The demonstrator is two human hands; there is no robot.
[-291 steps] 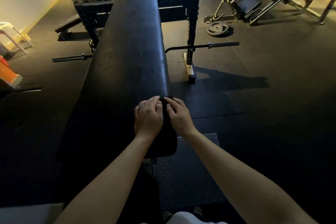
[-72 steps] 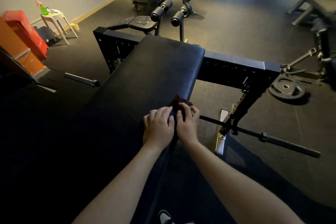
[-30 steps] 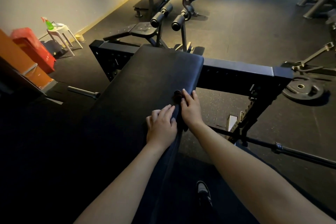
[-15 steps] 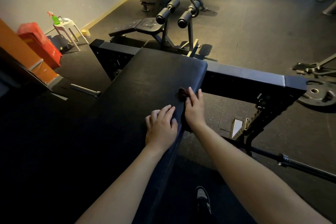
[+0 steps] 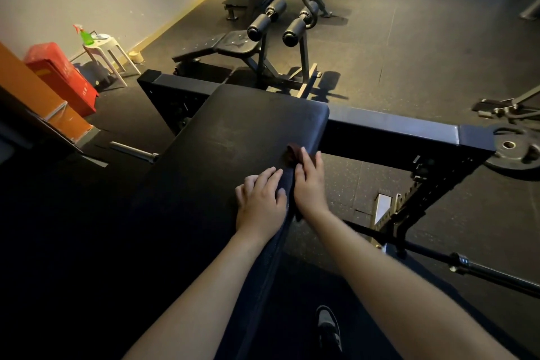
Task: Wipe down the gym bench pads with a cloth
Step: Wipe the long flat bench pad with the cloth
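The left hand [image 5: 261, 202] lies flat on the bench pad [image 5: 233, 131] beside its right edge, fingers straight and relaxed. The right hand [image 5: 309, 184] presses the dark cloth [image 5: 290, 152] against that edge with straight fingers; the cloth bunches at the fingertips.

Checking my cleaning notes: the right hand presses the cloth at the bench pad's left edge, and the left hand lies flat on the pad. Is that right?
Not quite: the head view shows the right hand pressing the cloth at the right edge of the bench pad, not the left. The left hand does lie flat on the pad.
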